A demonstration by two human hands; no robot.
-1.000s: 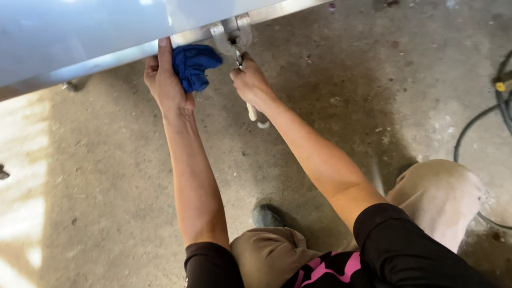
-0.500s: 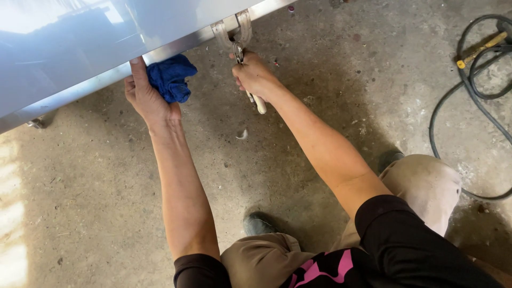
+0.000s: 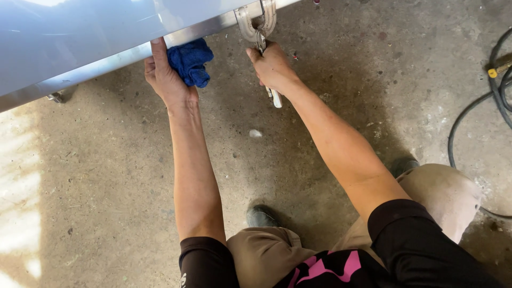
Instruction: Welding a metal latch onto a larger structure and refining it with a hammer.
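My left hand (image 3: 164,74) holds a bunched blue rag (image 3: 189,61) against the lower metal edge of a large light-blue panel (image 3: 80,37) that crosses the top of the view. My right hand (image 3: 272,65) grips the handles of metal locking pliers (image 3: 261,33), whose curved jaws clamp the panel's bottom rim (image 3: 128,55). The pliers' white-tipped lever sticks out below my right wrist. Both arms reach forward and I squat on the floor.
A bare, stained concrete floor (image 3: 96,186) lies under the panel. A black hose or cable (image 3: 469,117) with a yellow fitting (image 3: 498,68) curls at the right. My knees and one dark shoe (image 3: 261,216) show at the bottom. A small metal foot (image 3: 56,97) stands under the panel at the left.
The view has shifted slightly; both hands stay on the panel's lower edge, the left with the rag, the right on the pliers. The left hand sits a little further along the rim.
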